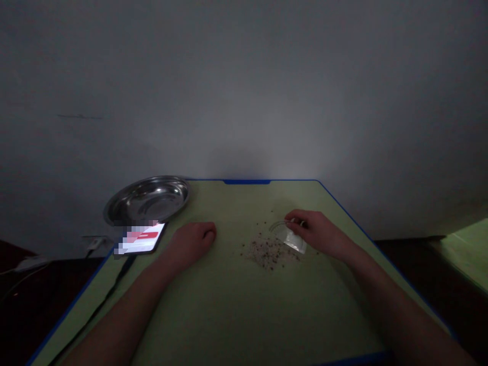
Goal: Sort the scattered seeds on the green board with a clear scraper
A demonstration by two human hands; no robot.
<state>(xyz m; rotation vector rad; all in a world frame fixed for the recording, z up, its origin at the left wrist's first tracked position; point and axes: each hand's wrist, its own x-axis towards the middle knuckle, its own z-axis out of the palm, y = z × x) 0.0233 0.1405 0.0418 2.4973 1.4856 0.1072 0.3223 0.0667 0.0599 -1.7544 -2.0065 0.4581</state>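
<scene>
My right hand pinches a clear plastic piece with a curved edge at its left and a shiny pale lower part; its exact kind I cannot make out. Just below and left of it, a loose heap of small pale grains and dark bits is spread on the tabletop, and a few dark bits lie scattered around. To the left of the heap, my left hand rests on the table as a closed fist, with nothing visible in it.
A shiny metal basin stands at the table's back left. In front of it lies a lit phone, with a dark cable running towards me. The pale green table has a blue edge and stands near a grey wall.
</scene>
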